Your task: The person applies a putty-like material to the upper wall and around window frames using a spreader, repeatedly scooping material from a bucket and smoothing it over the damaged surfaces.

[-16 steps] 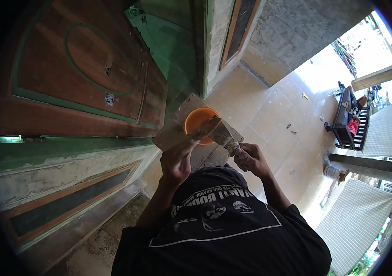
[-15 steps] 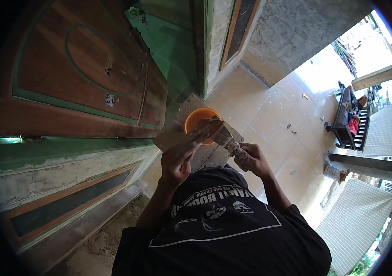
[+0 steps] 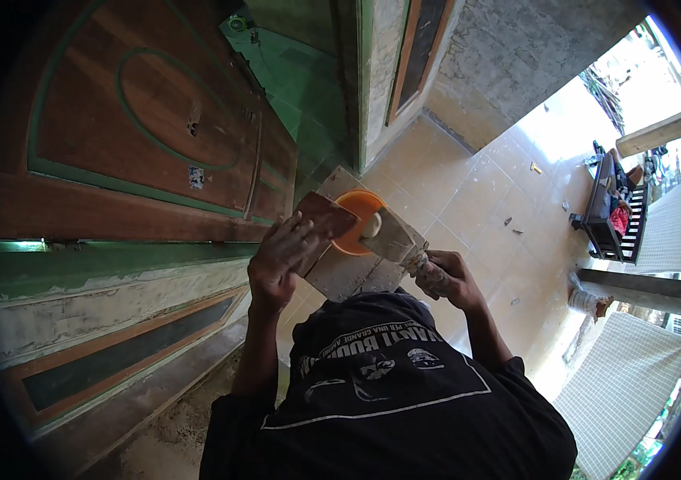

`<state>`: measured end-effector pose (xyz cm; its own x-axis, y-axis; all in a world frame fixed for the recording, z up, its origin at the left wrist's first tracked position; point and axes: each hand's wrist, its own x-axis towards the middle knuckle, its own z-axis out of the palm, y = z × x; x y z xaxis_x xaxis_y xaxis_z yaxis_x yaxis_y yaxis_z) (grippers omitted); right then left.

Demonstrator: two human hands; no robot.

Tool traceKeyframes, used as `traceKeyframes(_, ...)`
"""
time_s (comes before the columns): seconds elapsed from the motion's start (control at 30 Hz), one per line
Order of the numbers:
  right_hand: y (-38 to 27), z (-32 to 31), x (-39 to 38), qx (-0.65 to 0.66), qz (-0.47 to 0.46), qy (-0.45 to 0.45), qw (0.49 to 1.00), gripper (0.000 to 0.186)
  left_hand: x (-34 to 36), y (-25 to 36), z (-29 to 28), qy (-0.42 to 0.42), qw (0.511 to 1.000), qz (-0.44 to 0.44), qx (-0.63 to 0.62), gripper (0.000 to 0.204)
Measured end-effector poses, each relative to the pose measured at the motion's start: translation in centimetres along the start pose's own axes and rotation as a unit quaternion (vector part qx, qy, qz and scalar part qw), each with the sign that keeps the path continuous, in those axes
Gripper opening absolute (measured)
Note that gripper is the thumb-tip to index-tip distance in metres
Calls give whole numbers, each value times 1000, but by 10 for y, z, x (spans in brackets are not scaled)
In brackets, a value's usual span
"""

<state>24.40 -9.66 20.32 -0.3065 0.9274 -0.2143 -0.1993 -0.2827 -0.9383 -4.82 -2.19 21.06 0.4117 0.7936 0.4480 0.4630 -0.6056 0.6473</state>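
My left hand grips a flat, reddish-brown square scraper plate, which reaches over the left side of an orange bucket. In my right hand is the handle of a wide, smeared putty knife. Its blade points up and left over the bucket's right side. A pale lump of putty shows at the blade's left edge. The plate and the blade are apart, with the bucket's inside visible between them. Whitish smears cover my right fingers.
Under the bucket lies a stained board on a tiled floor. A brown door with green trim stands at left, a grey plastered wall at upper right. Farther right is a dark bench with cloths on it.
My left hand has drawn the brown plate left, away from the putty knife's blade. The lump of putty has come into sight. My right hand has shifted only slightly.
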Motion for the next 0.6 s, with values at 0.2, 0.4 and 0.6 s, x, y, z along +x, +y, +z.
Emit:
traceKeyframes(0.2,3,4,5,20,-7,15,1000,43,-1,8,4,153,890,-320,-287,19)
traceKeyframes(0.4,12,29,22,-317,-194,196,908,39,5,14,4,9,667,-425,-612,32)
traceKeyframes(0.6,32,9,22,-429,-257,218,838,43,4,12,-14,-11,626,-402,-668,30)
